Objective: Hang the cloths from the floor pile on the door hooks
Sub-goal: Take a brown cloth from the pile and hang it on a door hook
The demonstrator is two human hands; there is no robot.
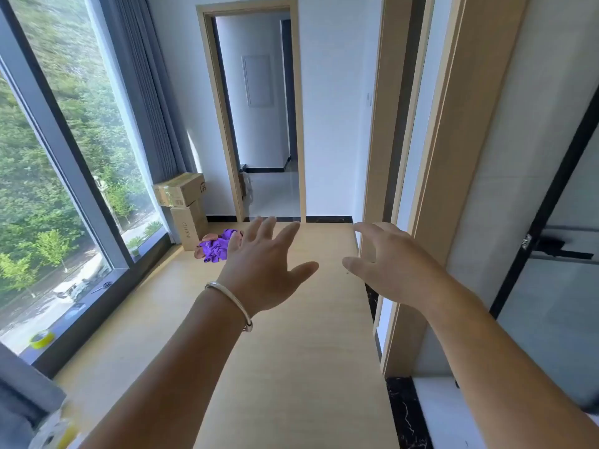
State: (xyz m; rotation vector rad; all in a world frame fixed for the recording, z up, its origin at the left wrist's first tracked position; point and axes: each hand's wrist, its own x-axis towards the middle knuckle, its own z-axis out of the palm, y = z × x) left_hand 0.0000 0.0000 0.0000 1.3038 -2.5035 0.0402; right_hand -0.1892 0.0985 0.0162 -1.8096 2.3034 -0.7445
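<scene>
A pale wood floor (pixel 291 367) runs from the foreground to a doorway at the far end. On it near the far left corner lies a small pile of cloths (pixel 217 244): crumpled purple fabric with pinkish pieces showing at its left and upper edges. Just beside the pile, to its left and behind, a cardboard box (pixel 189 223) stands upright on the floor, and a second cardboard box (pixel 179 189) lies across its top. Along the window side, a roll of yellow-green tape (pixel 42 338) rests on the low grey sill (pixel 97 296), and a pair of scissors (pixel 102 286) lies farther along it.
</scene>
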